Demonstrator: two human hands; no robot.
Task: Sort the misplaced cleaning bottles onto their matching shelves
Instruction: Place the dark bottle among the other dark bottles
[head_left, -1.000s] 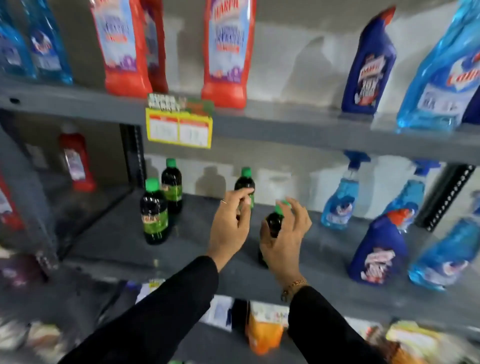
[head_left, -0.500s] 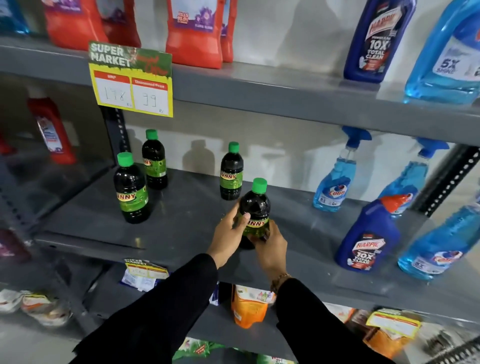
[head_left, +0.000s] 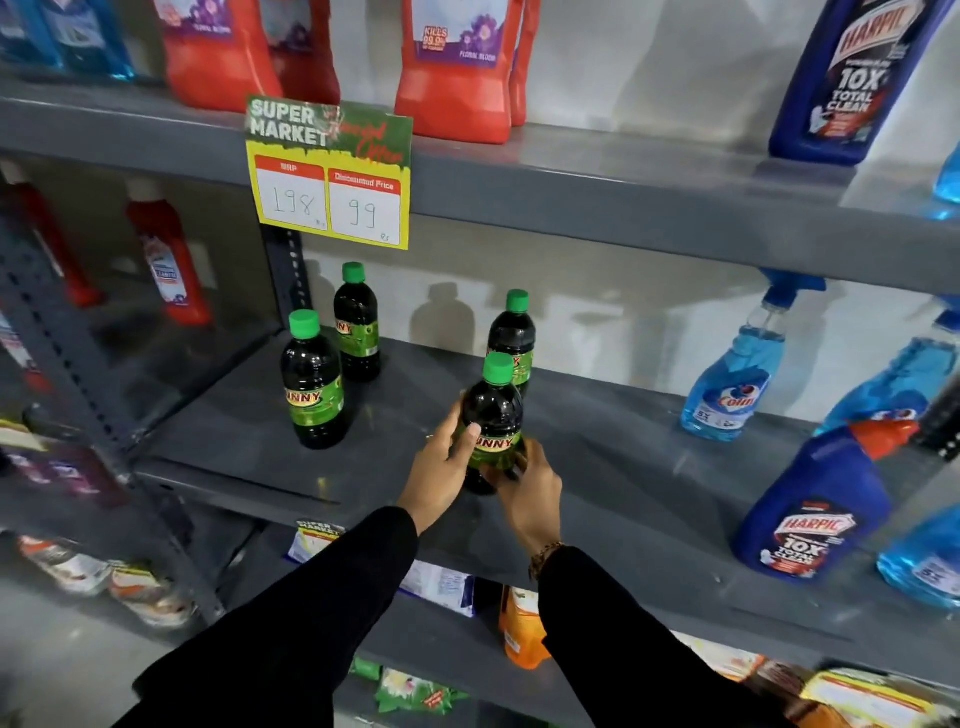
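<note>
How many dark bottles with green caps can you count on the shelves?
4, all on the middle shelf: front left, back left, back middle, and one held by both hands. None looks hidden.

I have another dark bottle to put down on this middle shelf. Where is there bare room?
Bare shelf lies between the left pair of dark bottles and the bottle both hands hold, and again between that bottle and the blue spray bottles. The right end is crowded with blue bottles.
</note>
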